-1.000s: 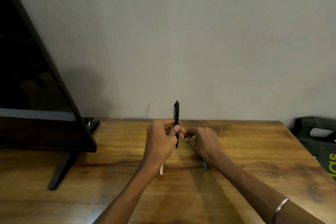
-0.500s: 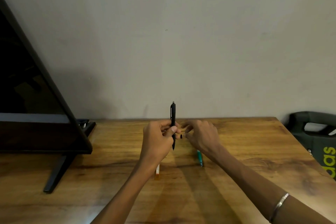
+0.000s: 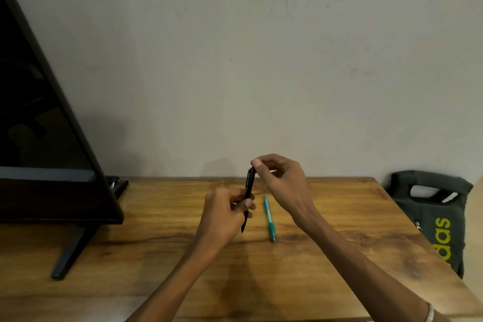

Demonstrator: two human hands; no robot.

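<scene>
Left hand (image 3: 224, 213) first: its fingers are curled round the lower half of the black pen (image 3: 249, 185), thumb laid across the barrel. It holds the pen nearly upright just below the centre of the frame, writing tip down and clear of the wood. Right hand (image 3: 281, 178) sits above and to the right of it, fingers curled, thumb and forefinger closing on the pen's very top. Whether I am pressing the end or only touching it, I cannot tell from here.

Working down in size, the dark screen (image 3: 39, 138) fills the left of the frame, standing on its foot. The wooden table (image 3: 156, 256) spreads across the lower half. A dark bag (image 3: 433, 217) with yellow-green lettering leans at the right edge, off the table. A teal pen (image 3: 269, 218) lies flat on the wood just right of my left hand, under my right wrist, touching neither. A thin bangle (image 3: 429, 312) shows at the lower right.

As I judge it, I am at the step of working the black pen's top end, the clicker or cap. Next I want a steady left grip and a push straight down the barrel. A sideways push would tilt the pen or slip my thumb off its small end.
</scene>
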